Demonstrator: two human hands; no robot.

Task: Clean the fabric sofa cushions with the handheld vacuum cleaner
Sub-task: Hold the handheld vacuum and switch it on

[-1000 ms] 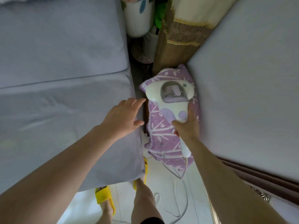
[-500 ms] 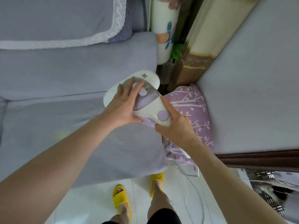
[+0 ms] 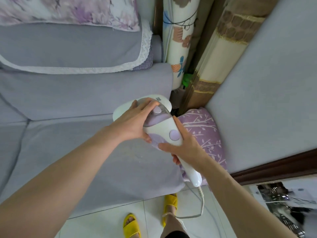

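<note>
A white and lilac handheld vacuum cleaner (image 3: pixel 164 126) is held above the right end of the grey sofa seat cushion (image 3: pixel 77 152). My left hand (image 3: pixel 135 122) lies over its lilac dust cup, fingers near a round button. My right hand (image 3: pixel 181 148) grips its handle, thumb beside the large lilac button. The white handle end and cord (image 3: pixel 202 203) hang below my right wrist toward the floor. The sofa's grey back cushion (image 3: pixel 85 90) stands behind the seat.
A purple branch-patterned cushion (image 3: pixel 205 134) is wedged between the sofa and a second grey cushion surface (image 3: pixel 265 100) on the right. Rolled mats and a curtain (image 3: pixel 214 57) fill the corner. A floral pillow (image 3: pixel 68 12) tops the backrest. My feet in yellow slippers (image 3: pixel 132 225) stand on white tiles.
The vacuum was lifted off the purple cushion and carried left over the sofa seat. My left hand, free before, now rests on its dust cup. The view tilted up.
</note>
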